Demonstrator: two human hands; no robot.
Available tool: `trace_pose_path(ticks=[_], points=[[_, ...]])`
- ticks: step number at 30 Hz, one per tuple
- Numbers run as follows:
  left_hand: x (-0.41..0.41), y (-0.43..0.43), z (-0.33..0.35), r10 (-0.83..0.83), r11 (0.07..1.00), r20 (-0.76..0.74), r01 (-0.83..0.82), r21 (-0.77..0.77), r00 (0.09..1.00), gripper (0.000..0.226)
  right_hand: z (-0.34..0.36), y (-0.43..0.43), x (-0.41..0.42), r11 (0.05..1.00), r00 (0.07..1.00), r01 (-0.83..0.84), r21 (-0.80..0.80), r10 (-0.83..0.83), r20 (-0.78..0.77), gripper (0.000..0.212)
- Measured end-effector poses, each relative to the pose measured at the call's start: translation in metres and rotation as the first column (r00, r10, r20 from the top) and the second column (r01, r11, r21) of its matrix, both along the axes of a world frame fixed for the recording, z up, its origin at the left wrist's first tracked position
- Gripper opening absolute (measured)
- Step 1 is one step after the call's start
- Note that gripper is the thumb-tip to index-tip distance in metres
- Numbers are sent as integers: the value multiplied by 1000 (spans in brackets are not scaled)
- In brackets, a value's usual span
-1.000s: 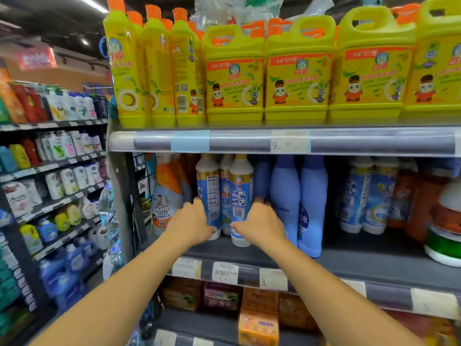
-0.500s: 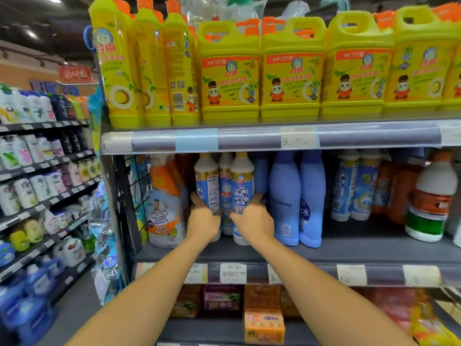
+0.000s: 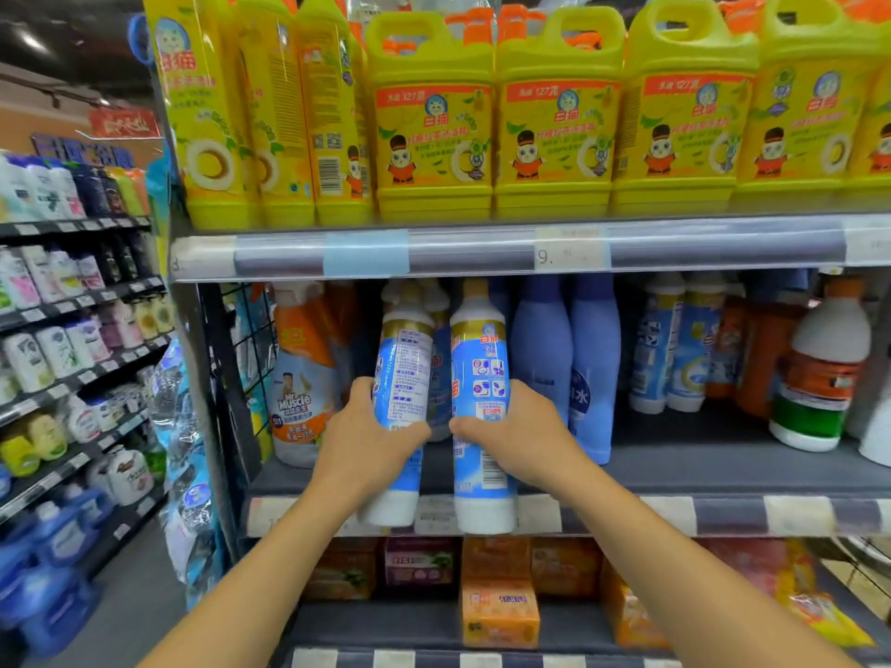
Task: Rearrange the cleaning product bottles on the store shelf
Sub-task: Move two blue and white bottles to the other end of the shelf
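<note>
Lifted since the earlier frame: two white-and-blue bottles, previously standing on the middle shelf (image 3: 723, 474), now clear of its surface and drawn toward its front edge, bases hanging in front of the price strip (image 3: 675, 515). Left hand (image 3: 371, 441) wrapped around the lower body of the left bottle (image 3: 405, 373), thumb across the front, fingers behind; bottle tilted slightly, top leaning right, back label of small print facing the camera. Right hand (image 3: 516, 436) wrapped around the right bottle (image 3: 479, 359) at mid-height, thumb pointing left across the label; bottle near upright, front label with icons facing out. Both bottles side by side, close together, thumbs of both hands almost touching between them. Further matching bottles (image 3: 439, 378) partly visible behind the held pair, exact count not discernible. Immediately right of the held pair: two blue bottles (image 3: 569, 359) standing on the middle shelf. Left of the held pair: orange-and-white spray bottle (image 3: 301, 388) standing near the shelf end. Farther right: two more white-and-blue bottles (image 3: 675, 349), then a white bottle with orange and green bands (image 3: 819, 373). Upper shelf loaded with yellow detergent jugs (image 3: 554, 118) and tall yellow bottles (image 3: 270, 118). Lower shelf holding orange boxes (image 3: 499, 614).
</note>
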State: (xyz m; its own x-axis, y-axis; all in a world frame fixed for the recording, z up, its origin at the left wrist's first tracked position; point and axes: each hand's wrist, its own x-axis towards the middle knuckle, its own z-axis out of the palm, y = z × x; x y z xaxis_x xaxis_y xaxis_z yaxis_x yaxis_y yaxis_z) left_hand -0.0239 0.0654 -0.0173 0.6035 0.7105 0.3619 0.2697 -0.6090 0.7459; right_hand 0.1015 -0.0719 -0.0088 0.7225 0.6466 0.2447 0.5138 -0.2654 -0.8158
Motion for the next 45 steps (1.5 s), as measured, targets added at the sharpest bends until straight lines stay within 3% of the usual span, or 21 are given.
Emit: trace_pose_path(ticks=[6,10,18,21,27,34,42,45], points=[[-21,-41,-6,-78,995,-2,77,-64,997,36,2,-56,-7,997,991,-73,13,74,-107,48],[-13,-80,-10,-156,976,11,155,-155,988,45,1,-112,5,998,986,-56,19,58,-158,49],[46,-155,-11,-286,936,13,283,-209,958,46,4,-211,65,994,982,106,-5,-106,-155,42],[72,-177,-11,-299,924,21,295,-242,954,46,5,-232,94,985,981,175,-7,-175,-87,34],[124,-206,-2,-281,895,54,282,-346,958,51,1,-238,156,953,954,301,-35,-300,21,40],[164,-223,7,-235,892,58,239,-384,970,53,5,-222,200,949,948,309,-56,-303,96,52],[180,-239,10,-187,873,104,214,-439,977,60,1,-201,235,928,923,368,-61,-356,148,51],[181,-241,10,-172,866,115,206,-456,978,55,-4,-191,243,935,923,354,-1,-350,158,60]])
